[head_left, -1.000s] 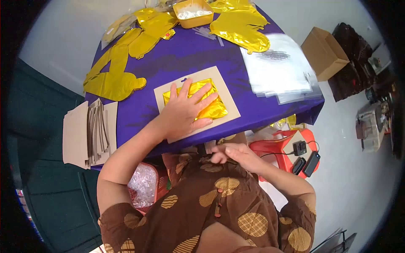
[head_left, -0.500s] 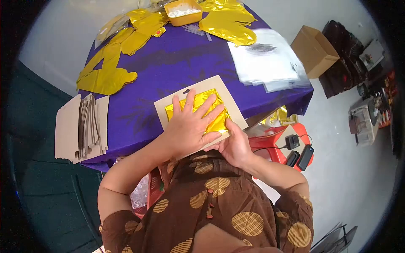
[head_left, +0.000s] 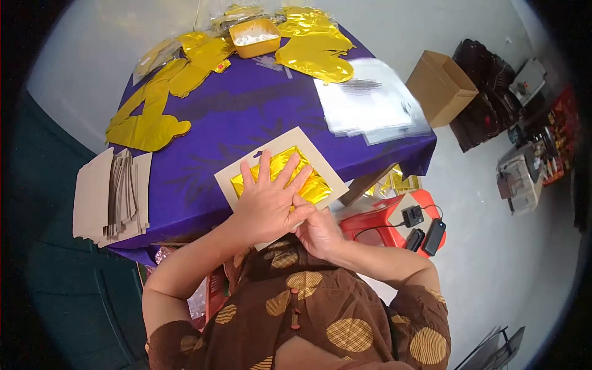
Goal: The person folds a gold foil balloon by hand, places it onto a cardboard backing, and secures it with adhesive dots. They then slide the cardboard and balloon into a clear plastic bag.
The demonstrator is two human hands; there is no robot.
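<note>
A beige cardboard card (head_left: 328, 177) with a hanging slot near its top edge lies tilted at the front of the purple-covered table. On it rests a folded piece of shiny gold foil (head_left: 317, 187). My left hand (head_left: 265, 205) is laid flat over the foil, fingers spread. At the card's near edge is my right hand (head_left: 320, 233), its thumb on top beside my left thumb and its other fingers mostly hidden underneath, gripping the edge.
Flat gold foil shapes (head_left: 148, 123) lie at the left and back of the purple cloth (head_left: 246, 102). A yellow tub (head_left: 256, 48) holds white material. Clear plastic sleeves (head_left: 367, 105) are at right, stacked cards (head_left: 92, 197) at left. A red stool (head_left: 376, 219) carries black devices.
My right hand has slid left along the card's near edge, toward my left thumb. My left hand stays spread on the foil. The whole view has shifted a little.
</note>
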